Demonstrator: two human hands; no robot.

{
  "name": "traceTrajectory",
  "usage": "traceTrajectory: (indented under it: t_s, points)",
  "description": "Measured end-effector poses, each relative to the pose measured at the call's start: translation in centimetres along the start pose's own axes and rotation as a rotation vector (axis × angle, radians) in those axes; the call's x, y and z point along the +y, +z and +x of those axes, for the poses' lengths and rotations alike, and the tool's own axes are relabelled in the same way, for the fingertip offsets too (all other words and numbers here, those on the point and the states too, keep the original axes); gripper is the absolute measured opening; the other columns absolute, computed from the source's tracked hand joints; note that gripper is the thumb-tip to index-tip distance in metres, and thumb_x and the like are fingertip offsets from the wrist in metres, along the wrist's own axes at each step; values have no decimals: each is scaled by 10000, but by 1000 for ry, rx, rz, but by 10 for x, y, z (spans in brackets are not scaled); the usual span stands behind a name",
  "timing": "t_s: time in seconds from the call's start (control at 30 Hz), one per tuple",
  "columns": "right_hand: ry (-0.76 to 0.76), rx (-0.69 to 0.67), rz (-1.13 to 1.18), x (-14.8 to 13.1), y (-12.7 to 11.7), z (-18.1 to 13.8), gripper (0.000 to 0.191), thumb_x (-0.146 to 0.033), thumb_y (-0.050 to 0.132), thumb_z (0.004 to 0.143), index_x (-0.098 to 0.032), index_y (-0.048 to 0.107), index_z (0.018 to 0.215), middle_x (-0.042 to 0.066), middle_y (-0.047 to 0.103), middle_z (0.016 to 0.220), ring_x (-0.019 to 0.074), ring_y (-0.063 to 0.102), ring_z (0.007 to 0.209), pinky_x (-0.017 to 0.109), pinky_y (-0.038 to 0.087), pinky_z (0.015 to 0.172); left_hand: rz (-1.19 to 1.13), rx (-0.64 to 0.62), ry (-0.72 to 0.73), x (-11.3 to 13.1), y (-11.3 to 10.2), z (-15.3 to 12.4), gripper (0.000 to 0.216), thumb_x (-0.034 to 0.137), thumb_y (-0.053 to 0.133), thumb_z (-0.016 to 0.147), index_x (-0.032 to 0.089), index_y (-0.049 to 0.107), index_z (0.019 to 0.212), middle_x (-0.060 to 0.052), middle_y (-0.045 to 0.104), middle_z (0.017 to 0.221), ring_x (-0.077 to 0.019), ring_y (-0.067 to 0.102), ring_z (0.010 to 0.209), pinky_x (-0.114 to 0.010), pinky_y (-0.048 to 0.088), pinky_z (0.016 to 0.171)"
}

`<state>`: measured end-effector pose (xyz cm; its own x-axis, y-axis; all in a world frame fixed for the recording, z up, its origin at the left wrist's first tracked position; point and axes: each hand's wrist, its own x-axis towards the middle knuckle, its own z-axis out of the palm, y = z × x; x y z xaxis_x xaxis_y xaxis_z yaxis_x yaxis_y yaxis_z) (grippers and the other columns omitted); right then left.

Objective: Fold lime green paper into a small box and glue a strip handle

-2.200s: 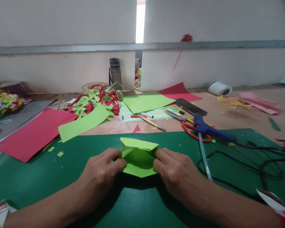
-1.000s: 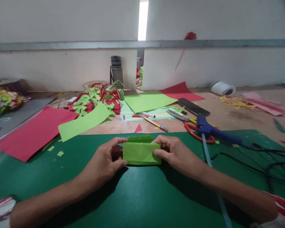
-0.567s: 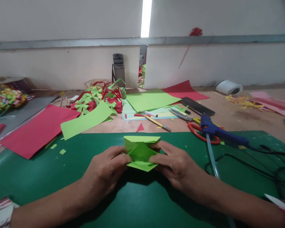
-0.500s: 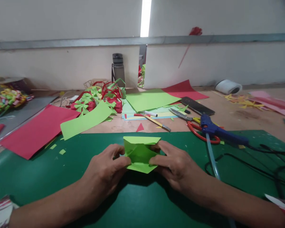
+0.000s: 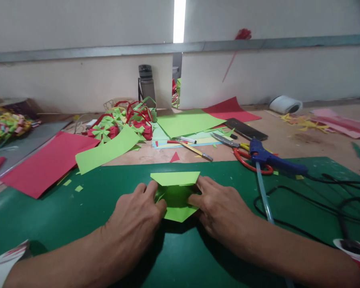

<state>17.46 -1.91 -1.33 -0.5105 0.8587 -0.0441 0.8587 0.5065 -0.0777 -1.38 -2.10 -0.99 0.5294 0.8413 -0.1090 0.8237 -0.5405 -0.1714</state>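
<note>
Between my hands is a folded piece of light green paper (image 5: 180,214), shaped like a small open box with a flap along its far edge. My left hand (image 5: 141,216) pinches its left side, thumb at the near inner corner. On the right side my right hand (image 5: 217,204) grips it, thumb inside the fold and fingers behind. The fingertips behind the paper are partly hidden. Under the hands lies a dark green mat (image 5: 93,216), with their shadow on it.
A blue glue gun (image 5: 276,160) and orange-handled scissors (image 5: 243,158) lie to the right, with a black cord. Beyond the mat are a craft knife (image 5: 195,151), a phone (image 5: 246,129), green paper sheets (image 5: 189,122) and a red sheet (image 5: 51,162). A bottle (image 5: 147,86) stands behind.
The far flap of the green paper now shows wider and tilted more toward me. My left hand has turned, its back facing up more. The view has shifted slightly.
</note>
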Motion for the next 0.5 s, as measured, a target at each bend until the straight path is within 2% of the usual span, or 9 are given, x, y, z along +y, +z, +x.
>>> traceTrajectory:
  t_s: [0.1,0.2,0.37,0.5]
  points:
    - [13,5,40,0,-2,1,139,-214,529,809,-221,653,746,71,563,897,215,538,855,266,289,511,-69,-55,-51,2,-5,-2,165,199,481,815,202,645,795,-109,577,885,-284,585,780,-295,430,479]
    - [38,21,60,1,-1,2,171,-238,507,831,-219,645,733,62,558,897,201,540,837,266,278,509,-131,-78,-88,3,-6,-4,214,288,431,863,197,624,858,-111,583,905,-297,595,808,-366,478,558]
    - [52,7,83,3,2,4,159,-194,513,811,-209,643,721,62,544,872,192,536,788,265,278,513,-158,-113,-63,-1,-1,-4,231,199,388,857,225,617,863,-91,586,913,-274,600,782,-354,464,574]
    - [16,26,268,5,5,5,181,-133,535,782,-256,669,784,40,521,874,161,528,784,243,334,571,-143,-133,-62,-3,1,-3,251,139,406,810,236,636,842,-97,582,903,-284,595,794,-328,430,547]
